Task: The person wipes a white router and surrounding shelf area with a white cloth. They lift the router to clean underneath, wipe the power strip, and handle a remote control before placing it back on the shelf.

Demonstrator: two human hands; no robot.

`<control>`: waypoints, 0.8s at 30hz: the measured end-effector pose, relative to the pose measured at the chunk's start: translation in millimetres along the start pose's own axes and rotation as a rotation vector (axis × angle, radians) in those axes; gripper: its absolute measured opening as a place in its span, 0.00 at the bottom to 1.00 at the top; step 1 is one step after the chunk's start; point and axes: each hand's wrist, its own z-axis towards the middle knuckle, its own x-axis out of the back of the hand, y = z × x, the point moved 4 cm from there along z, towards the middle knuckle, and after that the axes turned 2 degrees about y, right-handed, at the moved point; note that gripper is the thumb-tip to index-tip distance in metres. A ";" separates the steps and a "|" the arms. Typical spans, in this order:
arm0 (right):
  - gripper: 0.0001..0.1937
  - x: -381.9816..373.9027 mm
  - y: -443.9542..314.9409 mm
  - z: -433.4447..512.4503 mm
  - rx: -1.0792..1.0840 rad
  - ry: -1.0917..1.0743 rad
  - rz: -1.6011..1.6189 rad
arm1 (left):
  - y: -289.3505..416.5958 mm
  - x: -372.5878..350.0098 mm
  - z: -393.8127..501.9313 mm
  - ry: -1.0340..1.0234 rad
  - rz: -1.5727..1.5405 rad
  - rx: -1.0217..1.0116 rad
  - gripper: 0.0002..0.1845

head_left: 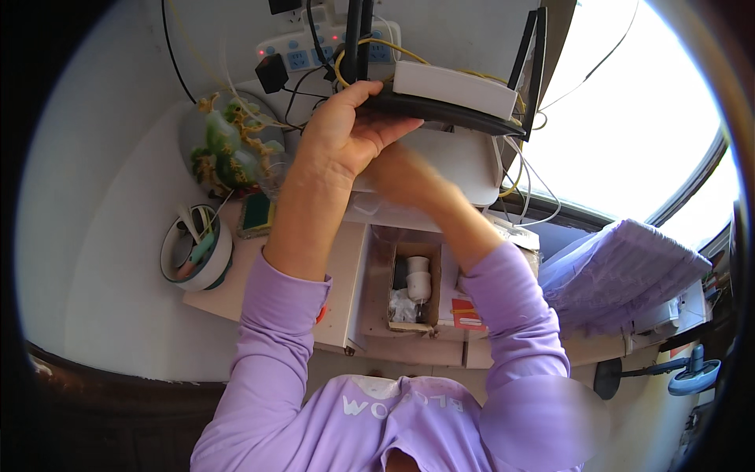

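Observation:
My left hand (pixel 354 133) grips the left end of a black router (pixel 436 109) with upright antennas (pixel 525 71), thumb above and fingers beneath. A white box-shaped device (pixel 454 88) rests on top of the router. Just below them, my right hand (pixel 407 174) is blurred by motion above a white shelf (pixel 466 159). Its fingers are partly hidden behind my left wrist, so whether it holds anything is unclear. Yellow cable (pixel 401 46) and white cables (pixel 534 177) run around the router.
On the wall behind is a power strip (pixel 298 44) with plugs and lit red lights. To the left stand a gourd ornament (pixel 224 138) and a white pot (pixel 200 277) holding utensils. An open cardboard box (pixel 433 295) containing white cups sits below. Purple cloth (pixel 619 277) hangs beside the window (pixel 619 106).

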 end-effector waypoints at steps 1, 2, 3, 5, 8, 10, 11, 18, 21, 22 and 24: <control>0.17 -3.6 31.5 -13.1 -0.023 0.210 -0.057 | -0.8 -1.4 -1.3 0.001 -0.009 0.004 0.16; 0.17 9.3 49.4 -23.7 -0.187 0.208 -0.123 | -0.3 0.5 -2.0 0.010 -0.005 0.009 0.16; 0.17 24.0 65.1 -34.4 -0.354 0.208 -0.192 | -0.4 0.5 -2.5 0.014 -0.002 0.016 0.15; 0.20 28.7 100.1 -44.8 -0.484 0.486 -0.129 | -1.8 -2.6 -1.4 0.010 -0.007 0.030 0.15; 0.25 17.8 75.4 -6.5 -0.393 0.116 -0.204 | -4.7 2.0 1.4 0.015 -0.019 0.030 0.15; 0.24 5.8 42.9 13.4 -0.237 0.148 -0.145 | -3.7 5.3 4.4 0.019 -0.035 0.000 0.15; 0.23 -1.8 23.5 12.3 -0.139 0.326 -0.006 | -3.5 6.7 4.5 0.006 -0.031 0.000 0.15; 0.22 17.5 100.6 -8.4 -0.318 0.646 -0.116 | 0.7 4.9 -2.4 0.029 -0.023 0.010 0.14; 0.24 -11.4 118.9 12.5 -0.163 0.614 -0.162 | -9.5 -6.3 -1.4 0.021 -0.025 0.041 0.14; 0.24 -13.1 101.5 24.9 -0.088 0.567 -0.139 | -8.9 -5.4 0.4 0.028 -0.026 0.037 0.14; 0.23 -12.6 44.8 28.8 -0.138 0.355 0.052 | -1.2 8.0 2.9 0.021 -0.025 -0.001 0.15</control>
